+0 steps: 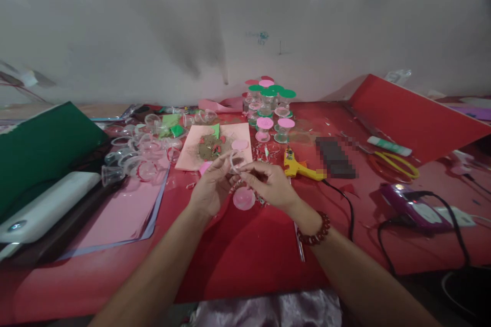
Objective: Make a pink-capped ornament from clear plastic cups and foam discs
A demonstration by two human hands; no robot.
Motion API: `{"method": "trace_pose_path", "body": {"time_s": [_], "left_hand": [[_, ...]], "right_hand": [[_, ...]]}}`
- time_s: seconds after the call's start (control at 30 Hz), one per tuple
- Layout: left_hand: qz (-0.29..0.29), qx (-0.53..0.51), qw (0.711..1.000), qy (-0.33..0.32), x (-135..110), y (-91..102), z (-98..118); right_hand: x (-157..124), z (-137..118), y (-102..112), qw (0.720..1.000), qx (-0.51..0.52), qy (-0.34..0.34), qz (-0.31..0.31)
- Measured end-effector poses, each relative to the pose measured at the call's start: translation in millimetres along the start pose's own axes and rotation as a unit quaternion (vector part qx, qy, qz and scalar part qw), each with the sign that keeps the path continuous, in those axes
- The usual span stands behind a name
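My left hand and my right hand meet over the red table, fingers pinched together on a small clear plastic cup. A bead bracelet sits on my right wrist. Just below the hands lies a pink round piece. Behind them a pink sheet carries a brown and red pile.
Several clear cups lie at the left near a pink mat, a green board and a white device. Finished pink and green capped pieces stand at the back. A yellow glue gun, scissors and a purple tool lie right.
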State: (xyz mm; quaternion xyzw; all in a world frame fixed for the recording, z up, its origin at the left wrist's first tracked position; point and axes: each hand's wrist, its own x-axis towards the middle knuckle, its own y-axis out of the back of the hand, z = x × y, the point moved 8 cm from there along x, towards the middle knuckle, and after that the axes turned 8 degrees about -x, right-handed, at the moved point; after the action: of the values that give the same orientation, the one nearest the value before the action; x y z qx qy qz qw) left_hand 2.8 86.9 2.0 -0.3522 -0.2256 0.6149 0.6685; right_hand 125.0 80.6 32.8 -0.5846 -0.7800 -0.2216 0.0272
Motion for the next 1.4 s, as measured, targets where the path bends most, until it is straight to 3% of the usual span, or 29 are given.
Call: {"method": "trace_pose_path", "body": {"time_s": [0.2,0.47,0.8,0.97,1.17,1.4], "left_hand": [[-0.037,0.026,0.998,-0.034,0.1,-4.1,4.1],[-0.083,0.038,0.995,-0.039,-4.6,-16.0,4.0],[-0.054,0.052,0.996,-0.053,-3.0,-9.4,3.5],[-0.048,0.059,0.996,-0.056,-2.5,-7.2,3.9],[-0.030,0.047,0.997,-0.046,0.1,-3.4,1.7],[-0.028,0.048,0.997,-0.047,1.1,-4.1,0.9]], "right_hand": [[0.2,-7.4,4.7,0.999,0.014,0.030,0.025],[-0.2,-7.3,6.0,0.998,0.049,0.010,0.031],[-0.1,2.0,4.0,0.998,0.050,-0.036,0.007],[-0.3,-3.9,3.9,0.999,-0.032,0.023,0.006],[-4.4,-21.4,4.1,0.975,-0.166,0.142,0.046],[-6.2,-19.3,1.9,0.965,-0.206,0.154,0.061]]}}
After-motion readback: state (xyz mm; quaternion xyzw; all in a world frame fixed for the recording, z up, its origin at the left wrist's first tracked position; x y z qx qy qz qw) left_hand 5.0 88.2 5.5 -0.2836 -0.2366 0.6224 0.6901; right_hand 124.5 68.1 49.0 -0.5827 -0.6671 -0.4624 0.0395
